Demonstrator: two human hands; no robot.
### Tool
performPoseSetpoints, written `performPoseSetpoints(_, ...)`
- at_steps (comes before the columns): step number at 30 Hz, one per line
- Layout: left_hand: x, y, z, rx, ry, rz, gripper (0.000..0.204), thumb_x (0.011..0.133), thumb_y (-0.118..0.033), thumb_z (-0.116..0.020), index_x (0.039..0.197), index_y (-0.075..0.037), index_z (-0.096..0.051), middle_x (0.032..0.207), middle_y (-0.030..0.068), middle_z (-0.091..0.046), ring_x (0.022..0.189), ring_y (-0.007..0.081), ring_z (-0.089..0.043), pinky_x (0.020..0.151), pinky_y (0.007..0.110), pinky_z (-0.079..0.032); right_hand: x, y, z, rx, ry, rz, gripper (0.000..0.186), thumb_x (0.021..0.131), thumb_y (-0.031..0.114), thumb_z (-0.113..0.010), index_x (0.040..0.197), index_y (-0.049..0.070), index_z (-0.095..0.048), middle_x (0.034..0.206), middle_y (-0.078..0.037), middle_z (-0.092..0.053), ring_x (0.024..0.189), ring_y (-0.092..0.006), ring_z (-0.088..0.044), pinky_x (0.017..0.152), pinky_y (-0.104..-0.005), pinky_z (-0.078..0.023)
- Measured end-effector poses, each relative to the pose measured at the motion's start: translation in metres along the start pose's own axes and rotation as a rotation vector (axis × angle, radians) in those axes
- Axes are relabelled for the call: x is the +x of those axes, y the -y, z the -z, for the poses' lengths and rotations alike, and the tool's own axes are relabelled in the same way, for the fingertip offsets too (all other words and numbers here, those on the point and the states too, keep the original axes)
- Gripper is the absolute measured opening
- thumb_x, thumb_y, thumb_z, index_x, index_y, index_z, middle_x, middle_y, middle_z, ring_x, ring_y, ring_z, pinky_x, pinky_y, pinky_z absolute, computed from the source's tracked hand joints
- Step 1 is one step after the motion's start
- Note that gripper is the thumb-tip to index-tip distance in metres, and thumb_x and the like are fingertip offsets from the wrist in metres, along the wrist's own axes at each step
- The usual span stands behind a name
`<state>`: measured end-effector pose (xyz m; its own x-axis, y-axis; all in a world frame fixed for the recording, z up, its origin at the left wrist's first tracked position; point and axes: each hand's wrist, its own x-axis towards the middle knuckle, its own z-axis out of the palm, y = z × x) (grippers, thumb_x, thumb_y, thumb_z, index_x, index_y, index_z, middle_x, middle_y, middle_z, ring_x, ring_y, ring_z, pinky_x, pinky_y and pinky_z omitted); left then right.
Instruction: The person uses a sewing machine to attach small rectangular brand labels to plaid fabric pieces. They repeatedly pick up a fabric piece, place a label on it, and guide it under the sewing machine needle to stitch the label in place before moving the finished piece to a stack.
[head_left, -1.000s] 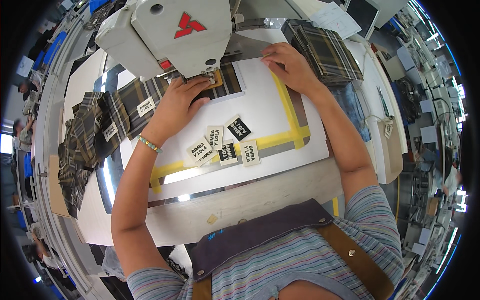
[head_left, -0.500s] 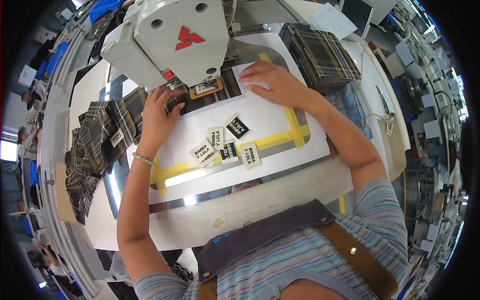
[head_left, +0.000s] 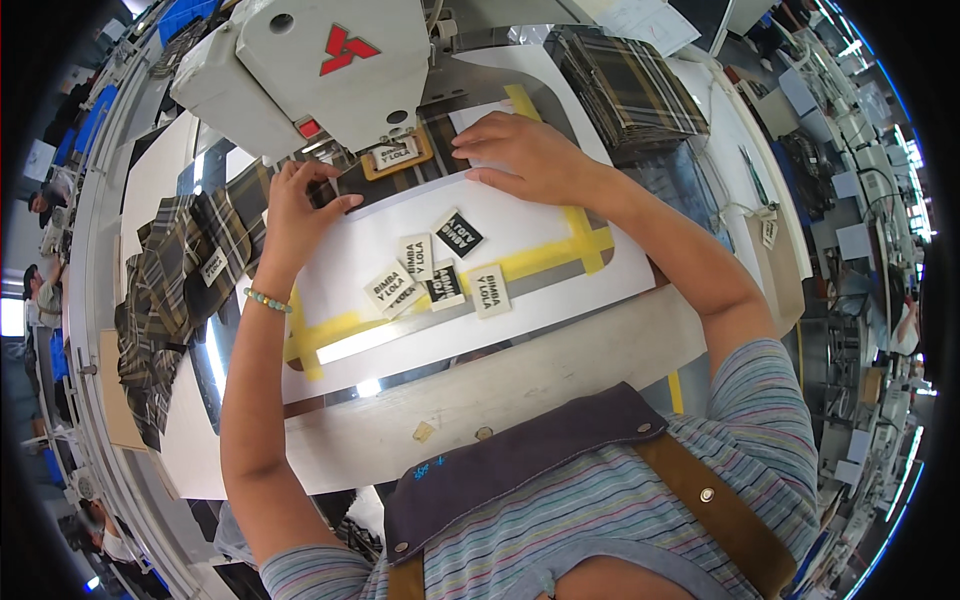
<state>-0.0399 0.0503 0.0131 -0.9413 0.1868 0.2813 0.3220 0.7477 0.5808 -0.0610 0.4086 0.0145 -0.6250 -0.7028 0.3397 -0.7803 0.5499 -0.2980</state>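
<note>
Loose labels [head_left: 443,287] on white sheet [head_left: 365,247]; left hand [head_left: 300,212], thumb and fingers parted, at plaid fabric [head_left: 443,145]; right hand [head_left: 532,162], likewise spread, at fabric's right end; amber frame [head_left: 401,171] on fabric, around one label [head_left: 396,152]; sewing machine [head_left: 320,75] above.

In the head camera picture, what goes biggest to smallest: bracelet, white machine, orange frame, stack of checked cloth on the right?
1. White machine, partly cut off
2. Stack of checked cloth
3. Orange frame
4. Bracelet

Six loose labels [head_left: 443,286] (two black), one orange frame [head_left: 426,150]
</note>
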Motion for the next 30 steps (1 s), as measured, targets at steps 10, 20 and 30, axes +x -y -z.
performPoseSetpoints(10, 0.013, -0.006, -0.027, -0.074, -0.025, -0.055, 0.02, 0.083, -0.013, -0.09, 0.087, 0.0, -0.076, 0.088, 0.0063, -0.067, 0.094, 0.0269, -0.059, 0.088, 0.04, -0.049, 0.017, 0.022, -0.006, -0.234, -0.181, 0.236, 0.02, 0.09, 0.028, -0.08, 0.092, 0.009, -0.076, 0.098, -0.003, -0.069, 0.102, -0.0235, -0.064, 0.091, -0.0395, -0.054)
performPoseSetpoints(20, -0.014, -0.006, 0.016, -0.167, 0.219, -0.143, 0.02, 0.085, -0.002, -0.085, 0.081, 0.001, -0.066, 0.086, 0.0056, -0.061, 0.088, 0.0211, -0.058, 0.085, 0.033, -0.045, 0.014, 0.038, -0.006, -0.26, -0.191, 0.39, 0.008, 0.084, 0.014, -0.076, 0.09, 0.011, -0.074, 0.093, 0.0, -0.068, 0.098, -0.0206, -0.065, 0.088, -0.0364, -0.054)
performPoseSetpoints(30, -0.076, 0.111, 0.119, 0.034, 0.081, 0.174, 0.021, 0.092, -0.008, -0.084, 0.09, 0.004, -0.067, 0.088, 0.0069, -0.06, 0.085, 0.0183, -0.064, 0.084, 0.032, -0.054, -0.008, 0.031, 0.037, -0.155, -0.194, 0.198, 0.012, 0.091, 0.011, -0.083, 0.1, 0.005, -0.081, 0.11, -0.004, -0.077, 0.103, -0.0266, -0.07, 0.086, -0.038, -0.058)
